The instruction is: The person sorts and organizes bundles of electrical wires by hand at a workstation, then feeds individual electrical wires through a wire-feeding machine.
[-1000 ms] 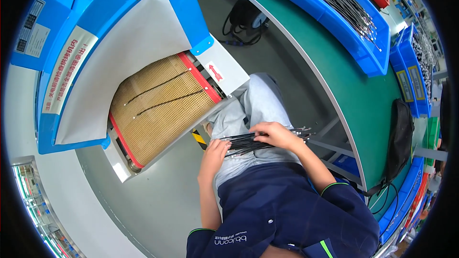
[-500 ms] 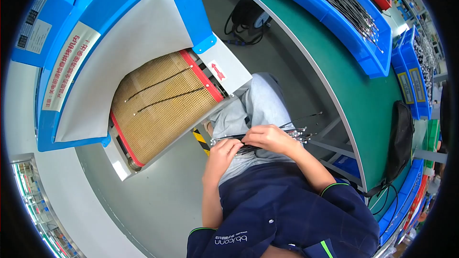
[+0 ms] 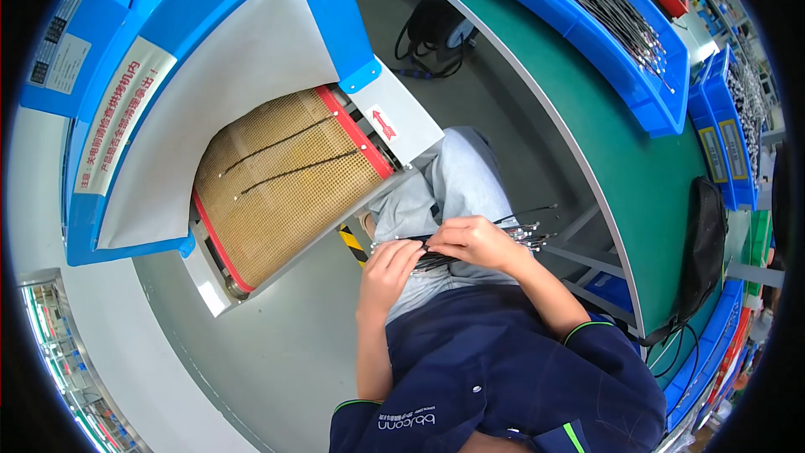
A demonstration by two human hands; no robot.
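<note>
A bundle of thin black cables (image 3: pixel 436 262) with small light-coloured ends lies across my lap. Over it, my left hand (image 3: pixel 392 273) and my right hand (image 3: pixel 476 243) are close together, fingertips nearly meeting. Both are closed in a pinch on a black cable (image 3: pixel 528 214), whose free end sticks out to the right beyond my right hand. The short stretch between the fingertips is mostly covered, so its detail is hidden. Two more black cables (image 3: pixel 289 147) (image 3: pixel 302 171) lie side by side on the tan mesh conveyor belt (image 3: pixel 277 226) ahead to the left.
A blue machine (image 3: pixel 335 17) with a pale curtain (image 3: pixel 226 92) stands over the belt. On my right curves a green-topped table (image 3: pixel 537 42) bearing a blue tray (image 3: pixel 570 21) of black cables, blue bins (image 3: pixel 717 134) and a black pouch (image 3: pixel 703 243). A cable reel (image 3: pixel 432 33) stands beneath.
The held cable's free end has shifted slightly left and down. My fingers have moved only a little, and both cables on the belt look unmoved.
</note>
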